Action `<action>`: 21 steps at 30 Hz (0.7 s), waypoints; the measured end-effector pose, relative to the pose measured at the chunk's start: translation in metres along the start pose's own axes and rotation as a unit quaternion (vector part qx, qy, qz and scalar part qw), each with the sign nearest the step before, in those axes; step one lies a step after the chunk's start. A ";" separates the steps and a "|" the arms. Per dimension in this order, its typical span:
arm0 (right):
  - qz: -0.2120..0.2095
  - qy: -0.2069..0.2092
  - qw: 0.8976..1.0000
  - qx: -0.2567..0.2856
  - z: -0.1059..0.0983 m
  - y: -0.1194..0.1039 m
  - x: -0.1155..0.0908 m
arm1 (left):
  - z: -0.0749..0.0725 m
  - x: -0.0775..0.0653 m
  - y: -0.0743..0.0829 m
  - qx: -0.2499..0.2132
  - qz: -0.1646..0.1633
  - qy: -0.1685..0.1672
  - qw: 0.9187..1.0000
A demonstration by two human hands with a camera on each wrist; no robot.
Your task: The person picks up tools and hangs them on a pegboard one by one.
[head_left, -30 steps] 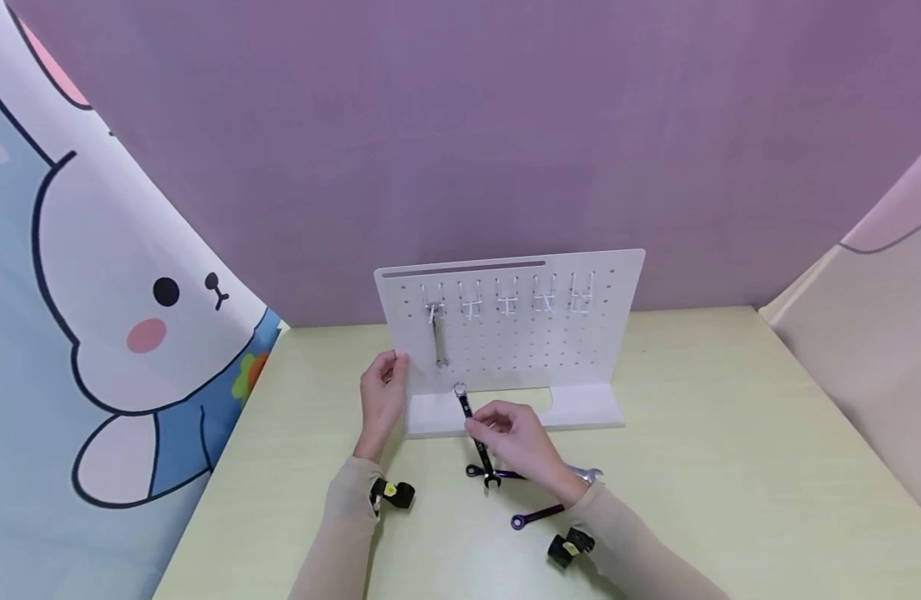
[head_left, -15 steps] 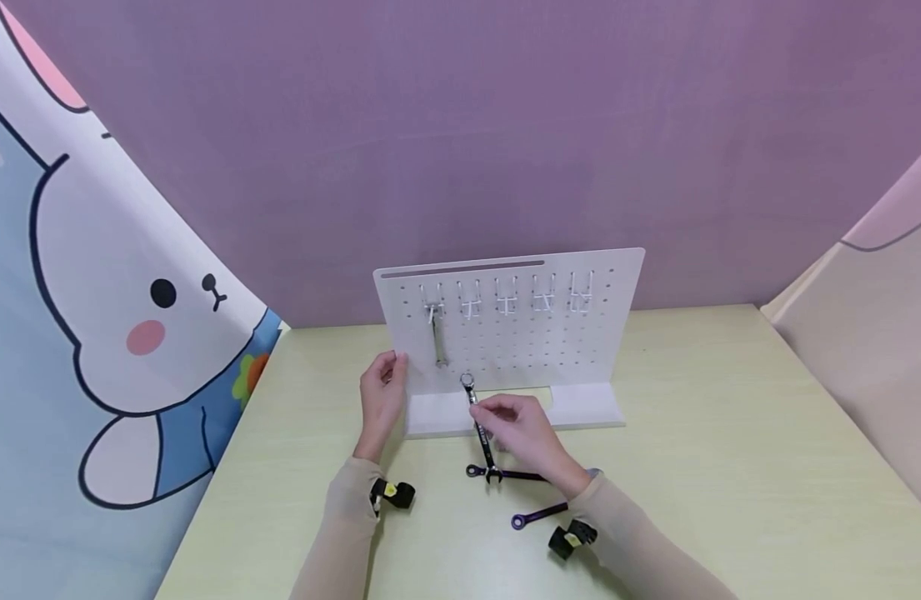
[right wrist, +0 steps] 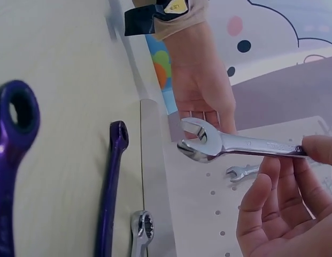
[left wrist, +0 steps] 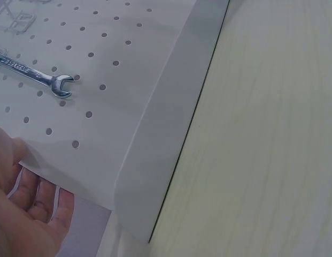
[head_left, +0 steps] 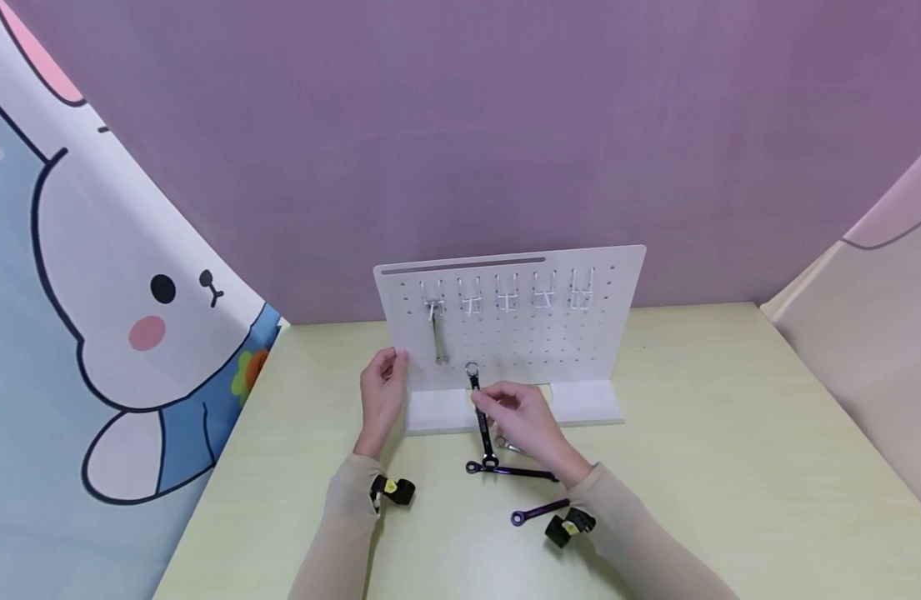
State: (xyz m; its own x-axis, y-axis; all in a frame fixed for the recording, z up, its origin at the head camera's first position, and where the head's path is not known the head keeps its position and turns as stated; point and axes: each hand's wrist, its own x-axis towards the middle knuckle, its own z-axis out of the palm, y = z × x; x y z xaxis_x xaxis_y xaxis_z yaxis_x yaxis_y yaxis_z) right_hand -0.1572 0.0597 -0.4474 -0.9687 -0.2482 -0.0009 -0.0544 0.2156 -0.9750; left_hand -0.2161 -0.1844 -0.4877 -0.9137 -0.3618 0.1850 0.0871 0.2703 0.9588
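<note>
My right hand [head_left: 523,421] pinches a silver combination wrench [head_left: 483,421] between thumb and fingers. In the head view the wrench stands nearly upright before the pegboard, ring end up; its open-ended jaw points toward the left side in the right wrist view [right wrist: 240,144]. At the left edge of the white pegboard [head_left: 505,342], my left hand [head_left: 382,396] holds on, thumb in front and fingers behind. Another silver wrench [head_left: 439,337] hangs from the leftmost hook, near that hand; its open end shows in the left wrist view [left wrist: 35,74].
Several white wire hooks [head_left: 507,296] line the board's upper part. Two purple ratcheting wrenches, one nearer the board [head_left: 516,472] and one in front [head_left: 538,512], lie on the pale table [head_left: 730,467]. A silver wrench [right wrist: 143,227] lies partly hidden beneath my right hand.
My right hand has lifted the wrench slightly up toward the board, and the wrench has turned more upright. My left hand stays at the board's edge.
</note>
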 end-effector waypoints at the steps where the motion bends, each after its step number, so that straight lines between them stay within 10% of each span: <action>1: -0.001 0.001 1.000 0.000 0.000 -0.001 0.000 | 0.000 0.000 0.001 0.001 0.000 0.001 1.000; 21: 0.009 0.018 1.000 0.018 -0.001 -0.007 0.003 | -0.001 -0.002 0.002 0.009 0.001 0.005 1.000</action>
State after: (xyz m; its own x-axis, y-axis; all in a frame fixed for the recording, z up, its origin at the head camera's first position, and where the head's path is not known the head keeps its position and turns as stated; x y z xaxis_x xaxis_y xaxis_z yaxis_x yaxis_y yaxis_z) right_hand -0.1596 0.0587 -0.4406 -0.9776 -0.2103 -0.0105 -0.0294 0.1853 -0.9822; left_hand -0.2138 -0.1840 -0.4856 -0.9094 -0.3708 0.1886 0.0811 0.2866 0.9546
